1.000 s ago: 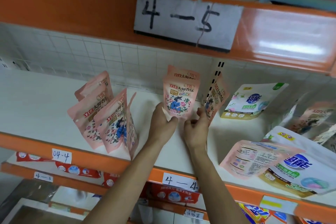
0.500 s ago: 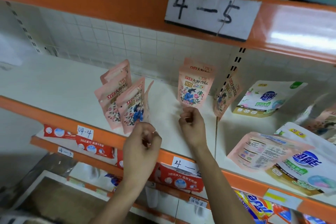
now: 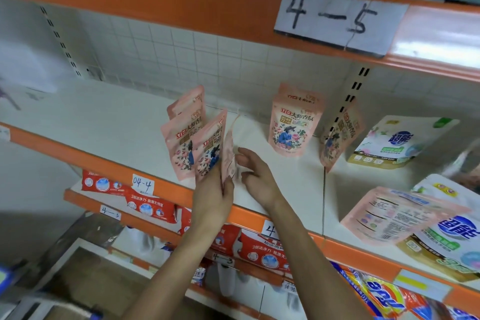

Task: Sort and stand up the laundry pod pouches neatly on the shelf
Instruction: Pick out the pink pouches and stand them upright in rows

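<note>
Several pink floral pouches [image 3: 193, 138] stand in a cluster near the front of the white shelf [image 3: 117, 117]. The rightmost one in the cluster [image 3: 230, 156] is seen edge-on, and my left hand [image 3: 215, 195] grips its lower edge. My right hand [image 3: 255, 176] is open, fingers spread, touching that pouch's right side. Two more pink pouches [image 3: 293, 125] stand upright, one behind the other, near the back wall. Another pink pouch [image 3: 337, 135] leans at the shelf divider.
White pouches [image 3: 397, 143] lean at the back right. A pink pouch [image 3: 394, 215] lies flat on a large white pouch [image 3: 452, 231] at front right. The orange shelf above [image 3: 181, 2] hangs low overhead. Red packs [image 3: 145, 205] fill the shelf below.
Both hands left the upright pouch at the back, which stays standing, and moved left to the front cluster. My left hand took hold of the rightmost pouch there.
</note>
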`<state>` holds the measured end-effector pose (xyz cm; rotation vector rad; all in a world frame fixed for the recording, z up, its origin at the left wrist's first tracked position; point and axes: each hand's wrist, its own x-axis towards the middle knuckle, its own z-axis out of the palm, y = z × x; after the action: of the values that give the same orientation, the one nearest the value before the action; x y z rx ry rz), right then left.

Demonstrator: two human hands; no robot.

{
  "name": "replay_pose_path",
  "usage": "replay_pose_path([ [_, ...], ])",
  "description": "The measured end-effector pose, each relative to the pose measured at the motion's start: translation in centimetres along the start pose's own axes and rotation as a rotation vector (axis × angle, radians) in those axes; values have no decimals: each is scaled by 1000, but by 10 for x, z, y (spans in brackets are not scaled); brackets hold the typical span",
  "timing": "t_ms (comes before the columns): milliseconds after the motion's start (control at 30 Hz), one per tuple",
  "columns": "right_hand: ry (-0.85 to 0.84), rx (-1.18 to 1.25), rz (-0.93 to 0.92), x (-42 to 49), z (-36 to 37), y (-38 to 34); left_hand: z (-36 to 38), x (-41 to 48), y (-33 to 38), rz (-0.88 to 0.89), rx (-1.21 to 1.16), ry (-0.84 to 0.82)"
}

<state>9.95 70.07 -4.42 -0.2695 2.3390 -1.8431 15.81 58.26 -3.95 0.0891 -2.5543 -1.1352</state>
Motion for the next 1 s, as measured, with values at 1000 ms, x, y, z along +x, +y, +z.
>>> replay_pose_path([
  [1000, 248, -254, -134, -55, -59, 25, 28, 30, 4, -11, -347, -291],
])
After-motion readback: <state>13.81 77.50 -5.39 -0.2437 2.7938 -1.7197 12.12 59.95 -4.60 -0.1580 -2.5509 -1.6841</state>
